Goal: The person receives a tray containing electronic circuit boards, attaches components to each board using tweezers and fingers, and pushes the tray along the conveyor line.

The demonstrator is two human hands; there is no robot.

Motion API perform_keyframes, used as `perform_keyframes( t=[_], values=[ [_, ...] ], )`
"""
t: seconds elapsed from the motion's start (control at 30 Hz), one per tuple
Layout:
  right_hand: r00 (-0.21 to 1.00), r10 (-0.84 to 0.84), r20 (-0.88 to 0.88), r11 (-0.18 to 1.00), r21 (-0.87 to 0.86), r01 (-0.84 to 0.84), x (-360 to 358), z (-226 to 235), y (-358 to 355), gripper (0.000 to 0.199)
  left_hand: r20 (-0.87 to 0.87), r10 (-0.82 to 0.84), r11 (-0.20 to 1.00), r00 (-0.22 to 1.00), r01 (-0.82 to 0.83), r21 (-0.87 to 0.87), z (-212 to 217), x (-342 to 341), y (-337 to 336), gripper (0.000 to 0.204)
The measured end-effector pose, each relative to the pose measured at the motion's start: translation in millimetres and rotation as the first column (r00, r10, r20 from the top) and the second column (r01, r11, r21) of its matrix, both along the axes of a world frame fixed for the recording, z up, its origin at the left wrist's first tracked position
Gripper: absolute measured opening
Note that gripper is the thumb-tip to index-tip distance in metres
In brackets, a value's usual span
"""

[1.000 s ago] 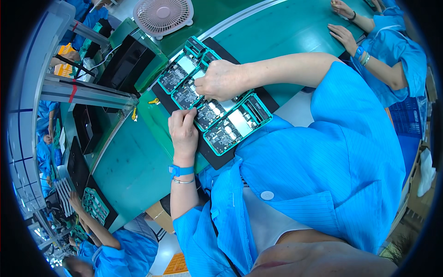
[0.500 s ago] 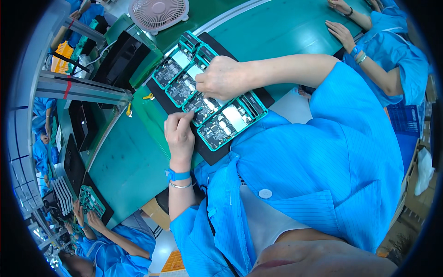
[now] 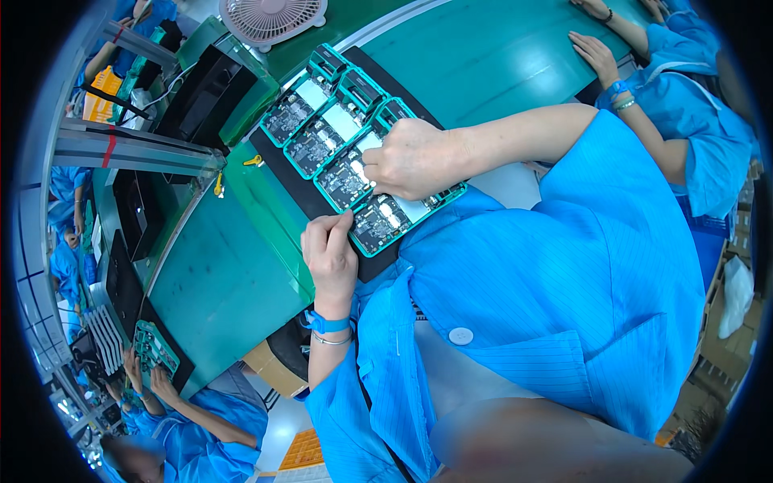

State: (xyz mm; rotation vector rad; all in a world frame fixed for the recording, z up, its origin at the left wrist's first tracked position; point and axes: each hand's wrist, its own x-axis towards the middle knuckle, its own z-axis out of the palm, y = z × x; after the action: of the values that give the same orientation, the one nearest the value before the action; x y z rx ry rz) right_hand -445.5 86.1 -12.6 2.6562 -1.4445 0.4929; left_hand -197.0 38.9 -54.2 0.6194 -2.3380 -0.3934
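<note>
On a black tray [image 3: 278, 173] lie several open teal housings in a row, each with a dark circuit board inside and a pale rectangular panel. My left hand [image 3: 330, 253] is closed, its fingertips at the left corner of the nearest housing [image 3: 378, 227]. Over the boundary between that housing and the neighbouring one [image 3: 345, 179] hovers my right hand [image 3: 415, 159], fingers curled downward and pinched together. Its palm and knuckles cover part of both housings. Whatever is between its fingertips is hidden.
A green work table [image 3: 217, 282] curves around me. Small yellow pieces [image 3: 219, 187] lie left of the tray, by a metal post [image 3: 145, 153]. A pink fan [image 3: 272, 20] stands at the back. Co-workers' hands [image 3: 594, 58] show at right and others at lower left.
Both hands have moved along the row toward me, from the third housing to the nearest one. The view has shifted slightly, and the third housing's board is now more exposed.
</note>
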Motion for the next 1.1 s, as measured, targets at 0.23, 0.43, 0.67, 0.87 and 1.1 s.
perform_keyframes(
  t=[0.23,0.43,0.67,0.87,1.1],
  values=[
    [1.000,0.021,-0.011,1.000,-0.002,-0.021,3.2,1.2,-1.3,0.025,0.025,-0.002,1.000,1.000,0.002,-0.027,3.3,2.0,2.5,0.031],
    [0.999,0.034,-0.010,0.999,-0.014,-0.034,5.0,-1.0,-2.2,0.025,0.031,-0.003,1.000,1.000,0.003,-0.019,3.4,4.0,4.0,0.032],
    [0.999,0.046,-0.014,0.999,0.008,-0.046,5.2,-2.1,-1.4,0.020,0.029,-0.006,1.000,1.000,0.006,-0.017,3.8,3.1,4.8,0.033],
    [0.996,0.073,-0.055,0.996,-0.046,-0.076,6.5,-8.3,-1.3,0.013,0.034,0.011,1.000,0.999,-0.010,-0.018,1.2,2.9,6.1,0.032],
    [0.996,0.086,-0.029,0.996,-0.008,-0.086,5.7,-4.3,-1.7,0.011,0.043,0.012,1.000,0.999,-0.011,-0.009,2.2,2.1,6.8,0.033]
  ],
)
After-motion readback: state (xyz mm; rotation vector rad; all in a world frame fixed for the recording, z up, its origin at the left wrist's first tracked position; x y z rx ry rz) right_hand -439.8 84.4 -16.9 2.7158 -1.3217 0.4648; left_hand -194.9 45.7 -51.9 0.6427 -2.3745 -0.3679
